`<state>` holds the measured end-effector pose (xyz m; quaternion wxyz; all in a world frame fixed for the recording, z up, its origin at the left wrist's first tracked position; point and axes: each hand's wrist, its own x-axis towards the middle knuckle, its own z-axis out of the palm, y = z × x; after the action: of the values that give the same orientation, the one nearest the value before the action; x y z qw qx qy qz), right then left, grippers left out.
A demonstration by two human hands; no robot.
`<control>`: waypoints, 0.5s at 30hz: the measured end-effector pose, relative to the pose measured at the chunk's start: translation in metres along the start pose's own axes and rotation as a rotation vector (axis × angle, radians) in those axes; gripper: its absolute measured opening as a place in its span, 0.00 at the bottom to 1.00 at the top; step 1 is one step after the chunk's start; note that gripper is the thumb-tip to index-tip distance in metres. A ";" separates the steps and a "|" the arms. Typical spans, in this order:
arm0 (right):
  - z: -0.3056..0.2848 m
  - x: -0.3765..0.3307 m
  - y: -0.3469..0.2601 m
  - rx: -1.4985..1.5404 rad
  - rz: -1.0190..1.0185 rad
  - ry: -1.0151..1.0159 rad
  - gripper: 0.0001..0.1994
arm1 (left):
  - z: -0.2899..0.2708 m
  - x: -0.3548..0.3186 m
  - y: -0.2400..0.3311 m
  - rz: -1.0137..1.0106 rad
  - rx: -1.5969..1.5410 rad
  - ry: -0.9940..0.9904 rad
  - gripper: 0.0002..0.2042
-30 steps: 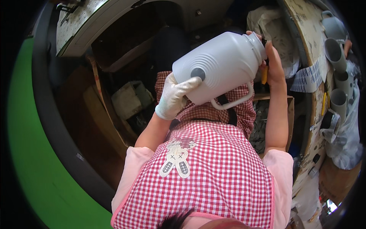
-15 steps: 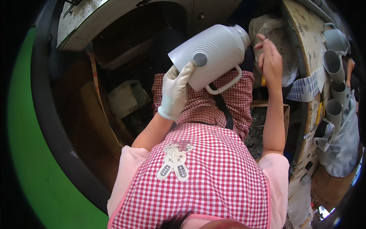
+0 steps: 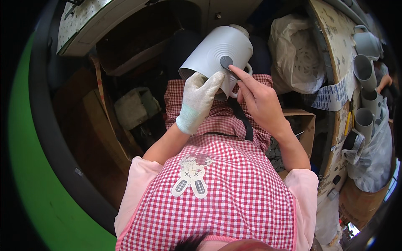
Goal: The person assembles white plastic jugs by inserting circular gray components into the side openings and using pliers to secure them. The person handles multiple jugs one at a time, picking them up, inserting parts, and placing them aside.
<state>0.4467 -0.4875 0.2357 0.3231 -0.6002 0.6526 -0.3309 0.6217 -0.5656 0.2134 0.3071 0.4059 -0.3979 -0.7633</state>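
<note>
A pale grey-blue jug body (image 3: 213, 48) with concentric rings on its wall lies tilted above my lap. Its open wide end faces me and to the left; the handle (image 3: 250, 69) is on the right, partly behind my right hand. My left hand (image 3: 197, 94), in a whitish glove, grips the rim, fingers inside the opening and thumb outside. A round dark grey disc (image 3: 226, 62) sits in the middle of the rings. My bare right hand (image 3: 259, 96) is closed, its index fingertip at the disc's lower edge. Something thin and dark (image 3: 233, 74) shows beneath that finger; its kind is unclear.
A clear plastic bag (image 3: 295, 54) stands beyond my right hand. Below it is a cardboard box (image 3: 307, 129) of grey pieces. Along the bench (image 3: 335, 54) on the right stand several grey jug bodies (image 3: 364, 71). Another person's hand (image 3: 383, 83) shows at far right.
My right hand has come from beside the plastic bag to the disc on the jug body. The jug body has turned slightly and shifted left, and its handle is now more hidden.
</note>
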 end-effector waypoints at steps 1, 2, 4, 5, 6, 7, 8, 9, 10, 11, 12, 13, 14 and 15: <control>0.001 0.000 0.001 0.001 -0.028 -0.013 0.25 | 0.000 0.000 0.000 -0.002 0.000 -0.001 0.18; 0.002 -0.001 0.001 -0.029 -0.019 0.013 0.25 | 0.000 0.000 0.001 0.001 -0.007 -0.012 0.18; 0.004 -0.001 0.001 -0.037 -0.049 0.028 0.26 | 0.001 -0.001 0.001 0.000 0.013 0.008 0.18; 0.004 0.000 0.000 -0.069 -0.043 0.030 0.26 | 0.002 -0.001 0.002 0.008 0.012 0.005 0.18; 0.005 0.000 0.000 -0.088 -0.047 0.033 0.26 | 0.003 -0.001 0.002 0.005 0.017 0.012 0.18; 0.005 0.000 -0.001 -0.107 -0.050 0.035 0.27 | 0.004 -0.001 0.002 0.008 0.014 0.013 0.18; 0.005 0.000 -0.002 -0.154 -0.067 0.055 0.27 | 0.005 -0.001 0.002 0.018 0.009 0.021 0.18; 0.005 0.000 -0.003 -0.202 -0.084 0.074 0.27 | 0.005 -0.001 0.001 0.020 0.053 0.027 0.18; 0.005 -0.001 -0.005 -0.252 -0.116 0.086 0.28 | 0.006 -0.001 0.001 0.028 0.095 0.039 0.17; 0.006 -0.002 -0.006 -0.295 -0.088 0.099 0.27 | 0.006 -0.001 0.000 0.035 0.138 0.048 0.17; 0.008 -0.003 -0.007 -0.340 -0.074 0.105 0.27 | 0.005 0.000 -0.001 0.041 0.160 0.053 0.17; 0.010 -0.004 -0.009 -0.379 -0.070 0.095 0.26 | 0.005 0.001 -0.003 0.046 0.182 0.056 0.17; 0.014 -0.004 -0.010 -0.445 -0.039 0.087 0.27 | 0.005 0.002 -0.005 0.052 0.204 0.058 0.17; 0.018 -0.005 -0.010 -0.503 -0.020 0.065 0.27 | 0.005 0.004 -0.008 0.061 0.245 0.060 0.16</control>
<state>0.4680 -0.4844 0.2338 0.1391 -0.6571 0.7185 -0.1806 0.6146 -0.5628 0.2070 0.2899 0.4509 -0.4909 -0.6867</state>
